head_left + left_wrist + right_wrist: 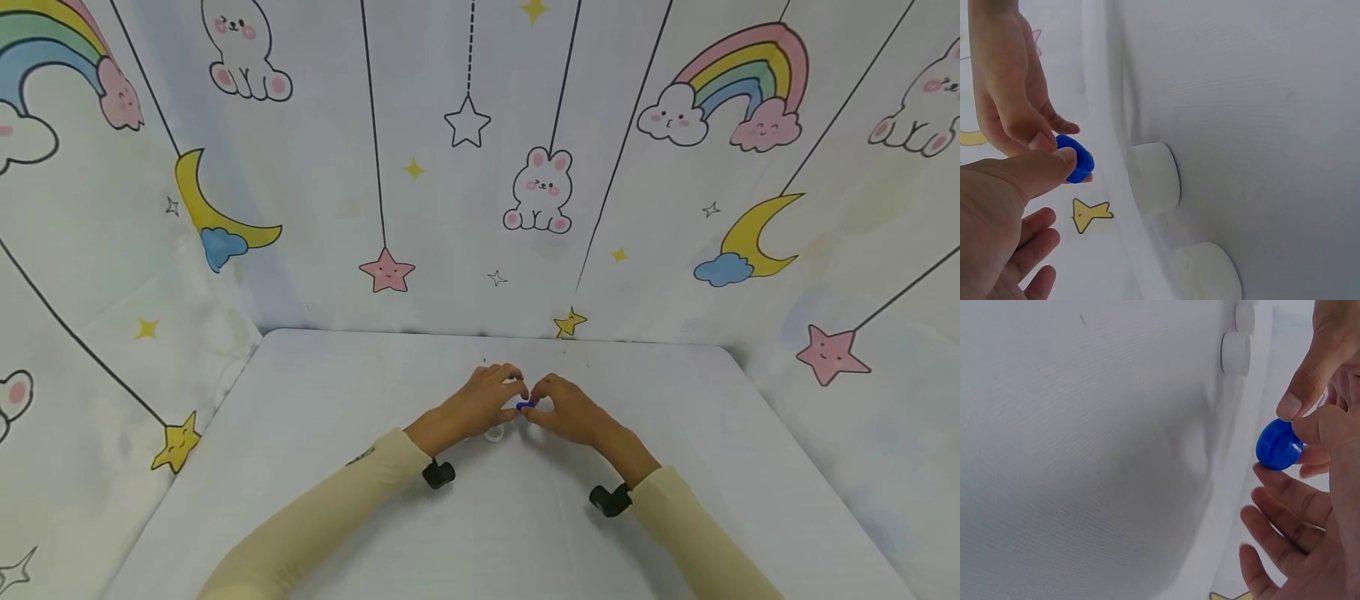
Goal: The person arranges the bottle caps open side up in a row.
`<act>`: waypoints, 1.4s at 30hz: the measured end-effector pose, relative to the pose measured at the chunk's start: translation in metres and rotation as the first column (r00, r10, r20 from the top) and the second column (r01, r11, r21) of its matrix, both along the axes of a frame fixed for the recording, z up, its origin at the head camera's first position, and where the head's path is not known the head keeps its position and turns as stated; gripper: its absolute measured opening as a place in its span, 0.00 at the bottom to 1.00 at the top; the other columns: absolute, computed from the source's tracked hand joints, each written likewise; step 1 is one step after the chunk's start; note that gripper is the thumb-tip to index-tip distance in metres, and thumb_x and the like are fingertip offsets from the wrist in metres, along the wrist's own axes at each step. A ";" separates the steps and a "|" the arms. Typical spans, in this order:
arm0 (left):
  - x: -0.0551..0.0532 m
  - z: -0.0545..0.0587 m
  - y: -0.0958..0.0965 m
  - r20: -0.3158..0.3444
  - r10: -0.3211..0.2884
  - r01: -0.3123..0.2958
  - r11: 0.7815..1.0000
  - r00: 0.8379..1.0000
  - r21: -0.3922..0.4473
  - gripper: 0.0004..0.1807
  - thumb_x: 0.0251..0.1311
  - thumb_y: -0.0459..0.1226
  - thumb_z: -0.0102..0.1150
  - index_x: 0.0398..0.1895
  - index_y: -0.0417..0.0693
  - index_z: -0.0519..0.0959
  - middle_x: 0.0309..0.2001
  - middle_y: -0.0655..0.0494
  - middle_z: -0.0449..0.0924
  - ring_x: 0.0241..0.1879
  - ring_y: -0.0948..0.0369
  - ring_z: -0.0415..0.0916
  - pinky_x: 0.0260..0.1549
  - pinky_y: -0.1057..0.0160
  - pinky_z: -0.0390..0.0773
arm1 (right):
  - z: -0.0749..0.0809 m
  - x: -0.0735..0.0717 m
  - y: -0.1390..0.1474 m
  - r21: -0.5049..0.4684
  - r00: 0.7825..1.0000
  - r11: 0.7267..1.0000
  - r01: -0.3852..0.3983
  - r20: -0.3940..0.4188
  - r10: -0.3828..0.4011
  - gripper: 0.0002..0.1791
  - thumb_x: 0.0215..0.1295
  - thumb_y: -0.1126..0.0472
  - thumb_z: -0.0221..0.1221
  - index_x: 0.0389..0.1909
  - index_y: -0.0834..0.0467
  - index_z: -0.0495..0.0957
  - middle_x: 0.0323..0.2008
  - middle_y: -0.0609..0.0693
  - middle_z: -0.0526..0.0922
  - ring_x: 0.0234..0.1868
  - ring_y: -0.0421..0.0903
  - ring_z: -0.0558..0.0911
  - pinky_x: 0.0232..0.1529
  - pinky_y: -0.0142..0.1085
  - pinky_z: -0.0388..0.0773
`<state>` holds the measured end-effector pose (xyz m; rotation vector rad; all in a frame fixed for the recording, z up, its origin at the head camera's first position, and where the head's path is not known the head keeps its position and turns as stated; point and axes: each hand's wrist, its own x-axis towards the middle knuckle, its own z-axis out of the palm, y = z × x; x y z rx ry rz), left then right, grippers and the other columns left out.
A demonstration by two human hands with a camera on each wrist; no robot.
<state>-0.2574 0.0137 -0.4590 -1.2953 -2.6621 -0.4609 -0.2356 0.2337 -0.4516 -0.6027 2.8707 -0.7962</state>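
Observation:
A small round blue cap (525,405) is held between both hands above the white table. In the right wrist view the cap (1277,447) shows its hollow side with a raised rim. My left hand (486,400) pinches one edge of it, thumb on the near side. From the opposite side my right hand (572,412) grips it between thumb and fingertips. The left wrist view has both thumbs close together at the cap (1085,164), which partly hides the fingers behind. The left hand's other fingers (1038,240) are spread away from it.
Two short white cylinders stand on the table, a nearer white cylinder (1207,275) and another white cylinder (1155,178). Just below the left hand lies a white ring-like piece (494,433). A white printed cloth (465,208) rises behind the table's far edge (450,335).

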 end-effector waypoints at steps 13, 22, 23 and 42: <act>0.001 -0.002 -0.003 0.002 -0.014 0.013 0.998 1.000 0.058 0.10 0.73 0.44 0.66 0.52 0.58 0.87 0.64 0.54 0.77 0.66 0.54 0.75 0.65 0.46 0.73 | -0.004 0.000 0.002 -0.014 1.000 1.000 -0.010 -0.006 0.010 0.11 0.75 0.50 0.63 0.41 0.52 0.87 0.52 0.49 0.82 0.56 0.49 0.81 0.60 0.54 0.79; -0.003 -0.002 -0.004 0.076 0.011 -0.018 0.995 0.997 0.095 0.10 0.73 0.45 0.66 0.51 0.55 0.89 0.65 0.54 0.78 0.64 0.53 0.77 0.61 0.44 0.75 | -0.004 0.003 0.004 -0.012 0.998 1.000 0.005 -0.069 -0.006 0.10 0.75 0.50 0.63 0.48 0.51 0.86 0.55 0.48 0.81 0.58 0.50 0.81 0.60 0.54 0.80; -0.003 -0.002 -0.004 0.107 0.018 -0.029 0.994 0.994 0.102 0.10 0.73 0.44 0.66 0.51 0.54 0.89 0.65 0.53 0.77 0.64 0.52 0.77 0.61 0.43 0.75 | -0.003 0.004 0.003 -0.006 0.997 1.000 0.007 -0.082 -0.007 0.11 0.75 0.49 0.64 0.50 0.50 0.85 0.55 0.48 0.81 0.58 0.50 0.81 0.59 0.53 0.80; -0.011 0.002 -0.007 0.614 0.011 -0.196 0.952 0.789 0.235 0.12 0.72 0.41 0.63 0.43 0.43 0.91 0.62 0.45 0.81 0.67 0.47 0.74 0.68 0.43 0.72 | -0.002 0.018 -0.001 0.132 0.954 0.989 -0.066 -0.281 0.102 0.23 0.63 0.54 0.76 0.55 0.54 0.81 0.53 0.49 0.81 0.54 0.48 0.83 0.59 0.47 0.83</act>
